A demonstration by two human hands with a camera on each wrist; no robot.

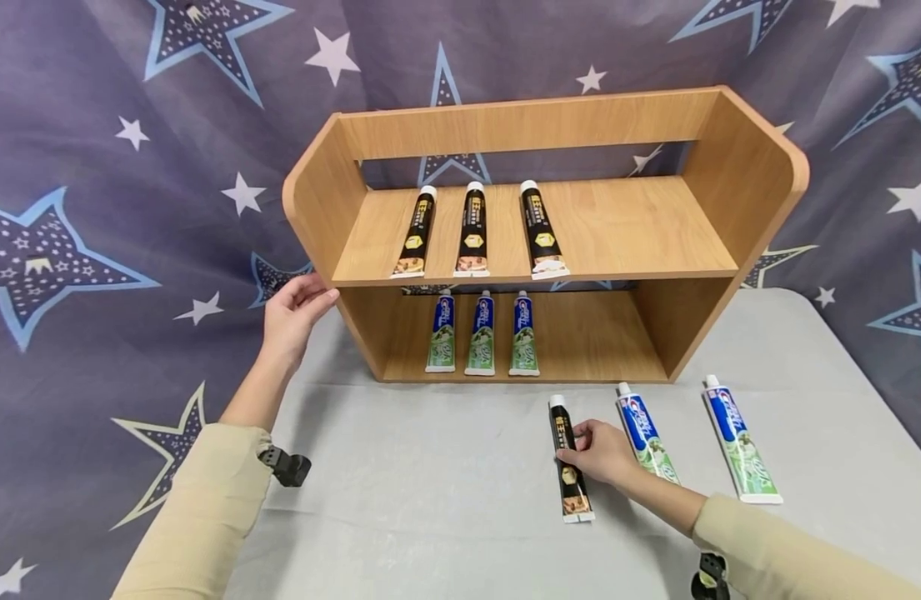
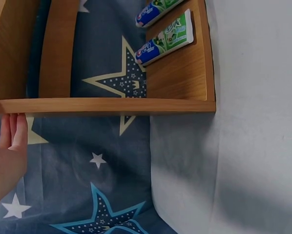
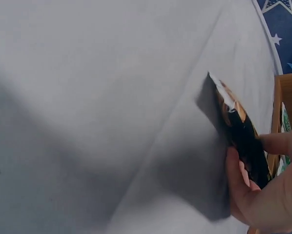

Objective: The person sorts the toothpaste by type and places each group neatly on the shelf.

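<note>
My right hand [image 1: 604, 452] pinches a black toothpaste tube [image 1: 575, 498] between thumb and fingers, low over the table. Seen in the right wrist view, the black tube [image 3: 246, 144] is tilted, its crimped end apart from the fingers. My left hand [image 1: 290, 321] rests against the left side panel of a wooden shelf [image 1: 546, 273]; in the left wrist view its fingers [image 2: 20, 131] lie fairly straight on the panel's outer face. Three black tubes [image 1: 473, 229] lie on the upper board, and three blue-and-green toothpaste tubes [image 1: 483, 333] on the lower one, towards the left.
Two more blue-and-green tubes, one [image 1: 640, 429] partly behind my right hand and another [image 1: 741, 446] farther right, lie on the grey-covered table [image 1: 430, 492]. A dark curtain with stars [image 1: 62, 125] hangs behind the shelf.
</note>
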